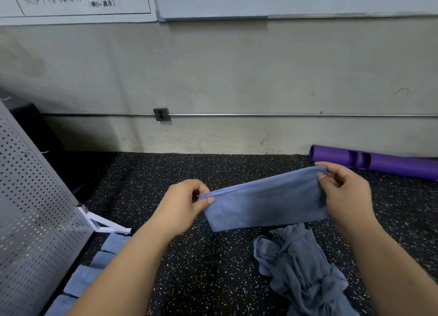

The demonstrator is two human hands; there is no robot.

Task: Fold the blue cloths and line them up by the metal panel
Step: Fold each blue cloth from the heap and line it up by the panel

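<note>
A blue cloth, doubled over, hangs in the air above the floor. My left hand pinches its upper left corner and my right hand pinches its upper right corner. Below it on the right lies a crumpled heap of blue cloths. A row of folded blue cloths lies along the foot of the perforated metal panel at the left; my left forearm hides part of the row.
The floor is black speckled rubber. A purple roller lies by the wall at the right. The panel stands on a white foot bracket. A wall with a conduit and an outlet box closes the back.
</note>
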